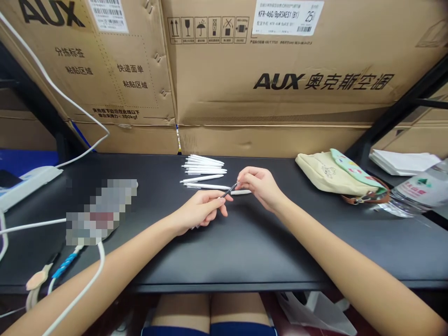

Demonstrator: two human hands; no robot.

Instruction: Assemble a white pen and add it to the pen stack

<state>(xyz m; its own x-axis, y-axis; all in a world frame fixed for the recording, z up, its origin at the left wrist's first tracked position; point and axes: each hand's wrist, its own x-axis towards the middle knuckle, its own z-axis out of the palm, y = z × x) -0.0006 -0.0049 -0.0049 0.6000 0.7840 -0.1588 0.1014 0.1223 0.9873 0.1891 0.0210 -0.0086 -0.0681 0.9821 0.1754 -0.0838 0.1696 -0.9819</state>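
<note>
My left hand (202, 210) is closed in a pinch on a thin dark pen refill (229, 190) that slants up to the right. My right hand (259, 185) is closed on the refill's upper tip; a white pen barrel (241, 192) lies just under its fingers on the black desk (245, 242), and whether the hand grips it I cannot tell. Behind the hands lies a loose pile of several white pens (205, 169).
Large AUX cardboard boxes (280, 79) wall off the back. A cream pouch (332, 175) and a plastic water bottle (416, 191) lie at the right. At the left are a blurred-out object (101, 210), white cables (80, 289) and a power strip (28, 184).
</note>
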